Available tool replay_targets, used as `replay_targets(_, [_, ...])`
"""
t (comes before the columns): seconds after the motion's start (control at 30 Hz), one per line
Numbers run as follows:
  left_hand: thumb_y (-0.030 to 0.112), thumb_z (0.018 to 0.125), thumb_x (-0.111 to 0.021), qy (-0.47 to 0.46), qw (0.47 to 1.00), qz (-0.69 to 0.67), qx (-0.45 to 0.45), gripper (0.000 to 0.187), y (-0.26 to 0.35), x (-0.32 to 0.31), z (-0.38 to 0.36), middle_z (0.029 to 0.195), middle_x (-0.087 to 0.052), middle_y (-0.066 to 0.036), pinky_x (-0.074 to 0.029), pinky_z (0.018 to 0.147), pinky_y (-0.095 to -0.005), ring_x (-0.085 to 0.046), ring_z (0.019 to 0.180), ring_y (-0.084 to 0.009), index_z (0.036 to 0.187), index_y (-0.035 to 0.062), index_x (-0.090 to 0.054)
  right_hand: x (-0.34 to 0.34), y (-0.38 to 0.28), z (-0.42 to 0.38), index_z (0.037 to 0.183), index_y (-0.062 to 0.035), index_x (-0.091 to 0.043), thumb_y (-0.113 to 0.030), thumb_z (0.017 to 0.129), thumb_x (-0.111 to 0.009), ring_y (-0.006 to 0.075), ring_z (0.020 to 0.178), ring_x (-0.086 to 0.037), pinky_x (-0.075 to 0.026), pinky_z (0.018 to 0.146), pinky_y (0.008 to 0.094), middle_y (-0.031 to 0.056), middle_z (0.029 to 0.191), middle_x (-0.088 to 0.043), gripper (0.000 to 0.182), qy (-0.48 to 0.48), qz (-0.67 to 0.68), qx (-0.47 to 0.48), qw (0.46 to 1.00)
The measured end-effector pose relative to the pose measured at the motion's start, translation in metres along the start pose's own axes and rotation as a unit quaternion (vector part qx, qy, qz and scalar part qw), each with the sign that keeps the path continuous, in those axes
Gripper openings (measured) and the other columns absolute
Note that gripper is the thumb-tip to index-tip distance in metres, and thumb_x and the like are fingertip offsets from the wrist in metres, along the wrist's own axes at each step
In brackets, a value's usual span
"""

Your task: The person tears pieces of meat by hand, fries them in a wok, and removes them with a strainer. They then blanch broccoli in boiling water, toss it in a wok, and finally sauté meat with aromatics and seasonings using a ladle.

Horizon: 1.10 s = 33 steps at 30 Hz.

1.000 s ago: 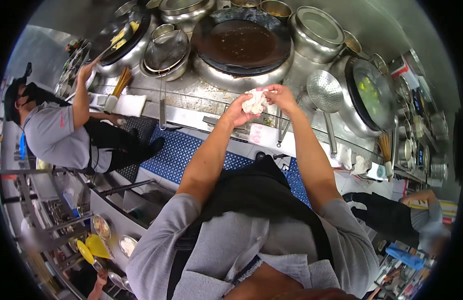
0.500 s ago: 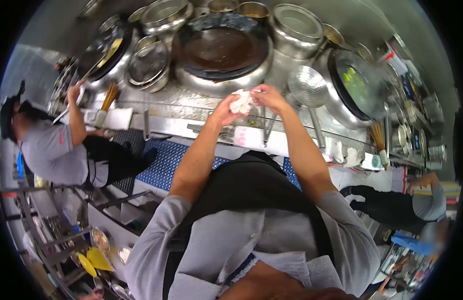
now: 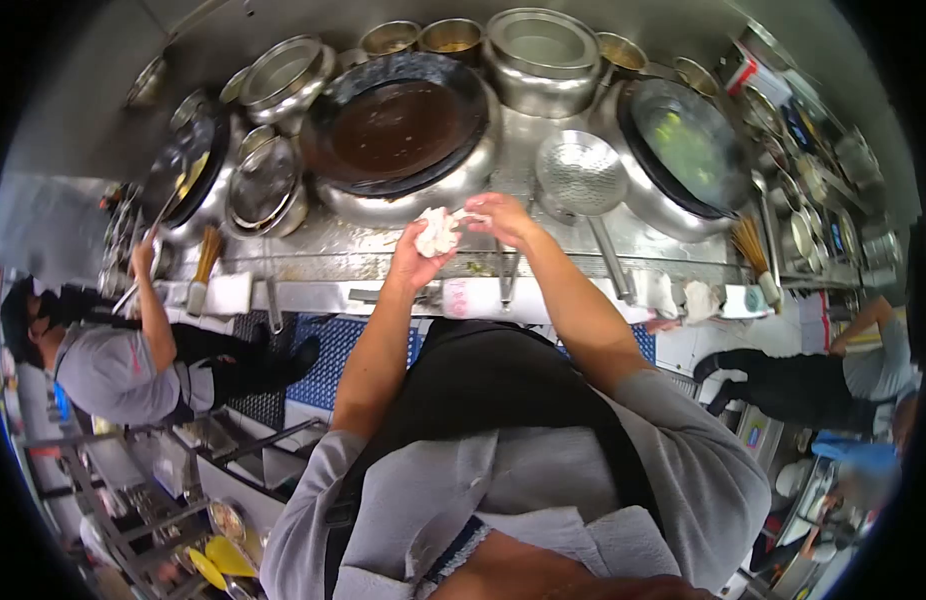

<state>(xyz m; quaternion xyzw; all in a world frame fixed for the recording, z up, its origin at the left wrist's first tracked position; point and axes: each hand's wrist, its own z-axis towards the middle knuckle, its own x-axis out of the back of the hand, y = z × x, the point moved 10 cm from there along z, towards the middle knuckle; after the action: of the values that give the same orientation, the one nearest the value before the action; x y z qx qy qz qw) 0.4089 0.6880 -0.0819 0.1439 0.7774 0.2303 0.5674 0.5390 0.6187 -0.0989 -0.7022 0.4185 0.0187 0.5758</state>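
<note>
A white, crumpled lump (image 3: 438,232) rests in my left hand (image 3: 415,262), whose fingers are wrapped round it from the left. Beside it on the right is my right hand (image 3: 498,218), its fingers bent together at a small whitish piece near the lump's edge. Both hands are above the front of the steel stove. Behind them sits a big black wok (image 3: 398,135) of dark brown liquid. A perforated ladle (image 3: 581,172) lies to the right of my hands, its handle toward me.
At the right stands a wok (image 3: 683,150) with green pieces in cloudy liquid. A co-worker (image 3: 123,370) at the left reaches to another wok (image 3: 188,170). A second person (image 3: 803,385) is at the right. Bamboo brushes (image 3: 208,255) and folded cloths (image 3: 229,294) line the front edge.
The view has shifted, so the stove sits differently in frame. My right hand has moved slightly away from the lump, its fingers now less close to it.
</note>
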Motion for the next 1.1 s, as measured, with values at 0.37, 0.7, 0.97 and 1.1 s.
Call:
replay_targets(0.37, [0.033,0.086,-0.060,0.004,0.999,-0.010,-0.046,0.053,0.037,-0.004,-0.027,0.124,-0.063,-0.017,-0.057,0.079,-0.0351,-0.066,0.100,-0.0248,0.132,0.0074,-0.054,0.030,0.001,0.013,0.070,-0.0120,-0.048,-0.058,0.099,-0.047,0.0125,0.040,-0.035,-0.025,0.037,0.0294,0.0000,0.056,-0.043,0.054,0.141,-0.008,-0.001,0.990])
replay_targets(0.7, [0.034,0.091,-0.056,-0.014,0.998,0.060,0.002,0.051,0.017,-0.006,-0.023,0.123,-0.065,-0.011,-0.056,0.083,-0.0362,-0.066,0.103,-0.0235,0.134,0.0079,-0.053,-0.056,-0.023,-0.005,0.119,-0.0036,-0.055,-0.005,0.094,-0.050,0.0183,0.080,-0.061,-0.049,0.068,0.0306,0.0103,0.102,-0.064,0.025,-0.079,0.042,-0.026,0.996])
replay_targets(0.97, [0.034,0.092,-0.054,-0.009,0.997,0.078,0.026,0.046,0.002,-0.001,-0.010,0.115,-0.068,-0.011,-0.057,0.077,-0.0372,-0.068,0.099,-0.0246,0.129,0.0065,-0.055,-0.063,-0.009,0.008,0.127,-0.0048,-0.061,-0.016,0.100,-0.058,0.0061,0.068,-0.054,-0.042,0.056,0.0207,0.0009,0.098,-0.064,0.030,-0.100,-0.238,-0.008,0.966])
replay_targets(1.1, [0.032,0.093,-0.051,-0.009,0.995,0.072,0.062,0.045,-0.006,0.015,-0.012,0.111,-0.069,-0.013,-0.057,0.073,-0.0392,-0.069,0.097,-0.0273,0.128,0.0054,-0.056,-0.062,-0.014,0.007,0.105,-0.0037,-0.070,-0.021,0.102,-0.055,0.0046,0.056,-0.045,-0.034,0.048,0.0214,-0.0023,0.076,-0.059,0.024,-0.012,-0.218,0.021,0.976])
